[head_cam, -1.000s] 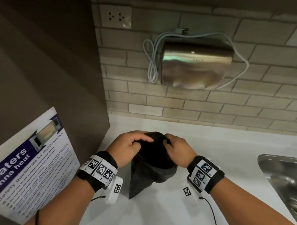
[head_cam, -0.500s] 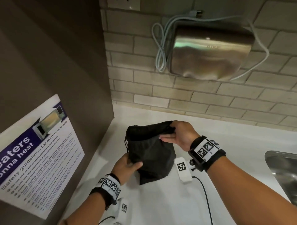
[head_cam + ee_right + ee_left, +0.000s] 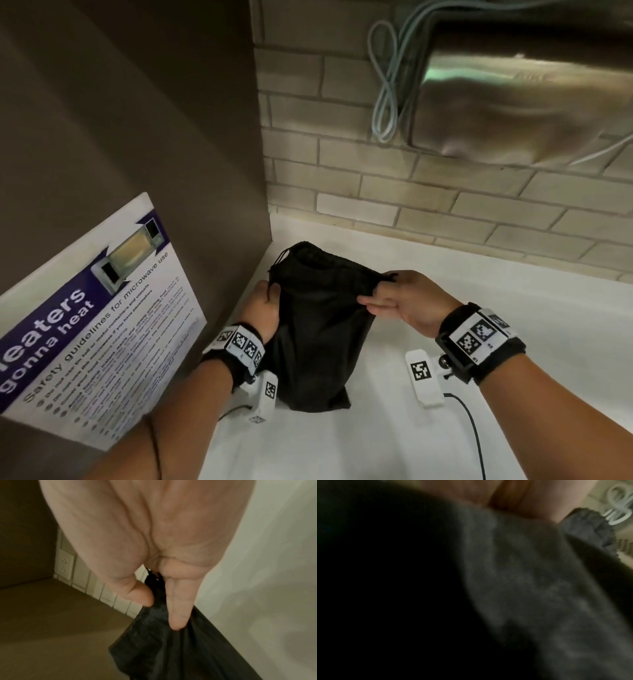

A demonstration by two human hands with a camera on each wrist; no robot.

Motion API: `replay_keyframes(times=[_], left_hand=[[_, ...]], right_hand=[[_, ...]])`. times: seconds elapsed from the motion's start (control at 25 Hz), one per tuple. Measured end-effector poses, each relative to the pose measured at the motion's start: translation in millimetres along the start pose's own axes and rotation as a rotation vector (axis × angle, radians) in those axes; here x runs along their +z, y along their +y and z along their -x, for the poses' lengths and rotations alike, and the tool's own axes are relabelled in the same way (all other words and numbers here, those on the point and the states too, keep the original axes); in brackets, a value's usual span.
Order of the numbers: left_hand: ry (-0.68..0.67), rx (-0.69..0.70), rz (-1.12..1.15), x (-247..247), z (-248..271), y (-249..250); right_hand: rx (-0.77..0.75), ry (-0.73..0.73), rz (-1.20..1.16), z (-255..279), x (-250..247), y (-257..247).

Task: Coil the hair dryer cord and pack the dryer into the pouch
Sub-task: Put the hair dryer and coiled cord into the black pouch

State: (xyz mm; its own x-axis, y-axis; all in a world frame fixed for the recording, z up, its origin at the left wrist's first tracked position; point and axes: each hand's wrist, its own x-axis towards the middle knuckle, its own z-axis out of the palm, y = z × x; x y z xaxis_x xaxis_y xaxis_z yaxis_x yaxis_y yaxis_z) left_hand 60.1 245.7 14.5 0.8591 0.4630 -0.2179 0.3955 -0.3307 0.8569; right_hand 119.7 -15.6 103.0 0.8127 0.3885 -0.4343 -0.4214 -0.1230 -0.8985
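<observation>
Right hand: pinches pouch rim. Left hand: grips drawstring side, near worktop back-left corner. Step, likely: closing. Next: draw cord tight.

The pouch is seen as plain black, its cloth rendered dark grey and faintly mottled in the left wrist view. The desk is shown in plain white. The wall is patterned in beige bricks with darker joints. A brushed silver sheen is carried by the hand dryer, beside which a pale grey cable is looped. The side panel is coloured dark brown. The poster is printed white with a purple band and white lettering. Black wristbands are marked with black-and-white square codes.
</observation>
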Motion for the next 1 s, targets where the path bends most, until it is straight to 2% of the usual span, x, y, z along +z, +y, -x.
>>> replay_keyframes(times=[0.12, 0.28, 0.36, 0.4, 0.48, 0.52, 0.56, 0.6, 0.68, 0.76, 0.84, 1.0], left_hand=[[0.064, -0.102, -0.131, -12, -35, 11], [0.121, -0.219, -0.196, -15, -64, 17], [0.080, -0.224, -0.291, -13, -66, 19], [0.102, -0.191, -0.332, -10, -67, 14], [0.206, -0.228, -0.168, -9, -69, 9], [0.213, -0.173, -0.219, -10, -67, 8], [0.197, -0.100, -0.326, -10, -61, 6], [0.110, -0.008, -0.443, -7, -53, 1], [-0.137, 0.198, -0.772, 0, -34, -12], [-0.338, 0.251, -0.992, 7, -26, -23], [-0.381, 0.187, -1.037, 11, -27, -34], [-0.271, 0.150, -1.073, 14, -30, -48]], right_hand=[[0.007, 0.092, 0.005, -42, 14, 9], [0.040, 0.162, -0.030, -96, 35, 10], [0.046, 0.163, -0.018, -112, 44, 10], [0.042, 0.168, 0.014, -118, 48, 12], [0.021, 0.170, 0.189, -138, 46, 25], [0.008, 0.149, 0.238, -154, 42, 36], [0.004, 0.134, 0.253, -167, 38, 45], [0.007, 0.124, 0.215, -174, 37, 50], [0.004, 0.162, 0.175, -169, 46, 44], [-0.032, 0.153, 0.173, -163, 55, 39], [-0.051, 0.122, 0.164, -160, 59, 39], [-0.042, 0.123, 0.181, -145, 60, 37]])
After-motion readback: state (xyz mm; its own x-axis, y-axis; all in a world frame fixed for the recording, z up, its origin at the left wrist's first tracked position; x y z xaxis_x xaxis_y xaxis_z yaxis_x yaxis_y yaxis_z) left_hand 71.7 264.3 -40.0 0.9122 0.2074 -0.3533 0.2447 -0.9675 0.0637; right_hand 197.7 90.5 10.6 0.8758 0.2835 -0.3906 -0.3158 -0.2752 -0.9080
